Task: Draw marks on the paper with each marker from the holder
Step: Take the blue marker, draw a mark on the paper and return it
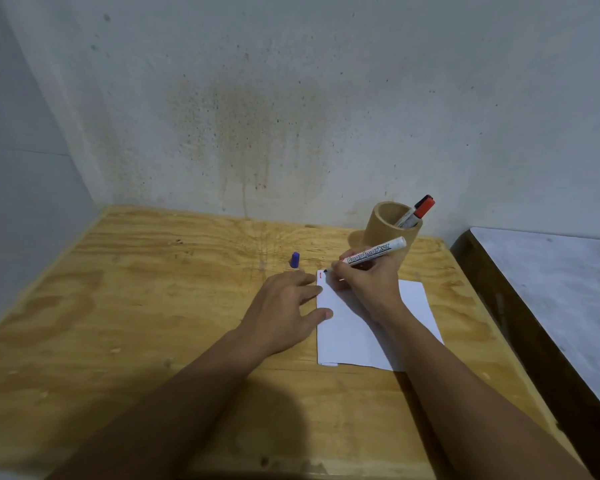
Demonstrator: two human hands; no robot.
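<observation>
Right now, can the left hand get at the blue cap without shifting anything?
Probably yes. The left hand rests flat at the paper's left edge, and the blue cap stands just beyond its fingertips with bare table between. It would have to let go of the paper.

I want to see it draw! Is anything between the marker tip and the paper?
Nothing visible blocks it. The right hand holds the uncapped board marker with its tip at the far left corner of the paper, beside small red marks. The left hand rests on the paper's left edge, clear of the tip.
</observation>
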